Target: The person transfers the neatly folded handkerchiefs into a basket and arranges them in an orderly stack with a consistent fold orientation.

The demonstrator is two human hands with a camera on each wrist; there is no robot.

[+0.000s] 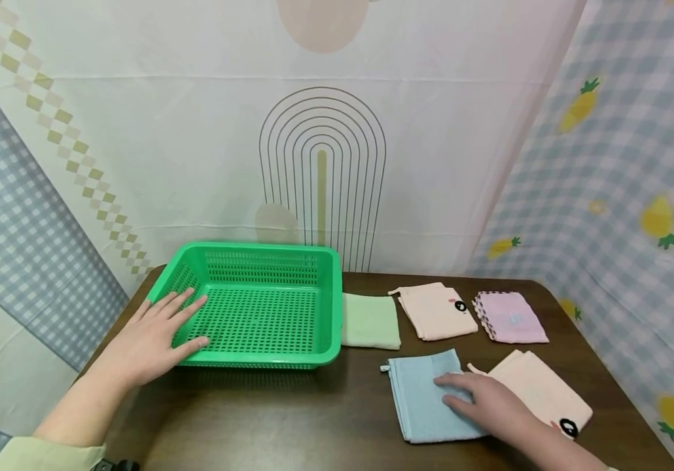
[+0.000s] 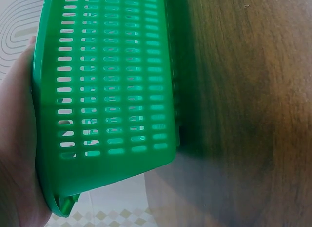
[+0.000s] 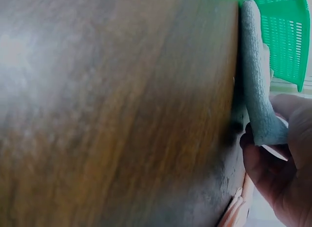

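Observation:
My left hand rests with spread, fairly straight fingers on the left front corner of a green plastic basket, fingertips over its rim. Seen from the left wrist, the same hand lies along the basket's rim above its slotted wall. A folded light-blue towel lies on the table in front of my right hand, which grips its right side. The right wrist view shows fingers curled under the raised edge of the blue towel, with the rest of the hand above it.
Right of the basket lies a folded green towel, then a peach towel and a purple towel. Another peach towel sits partly behind my right hand. The brown table meets a hanging curtain at the back.

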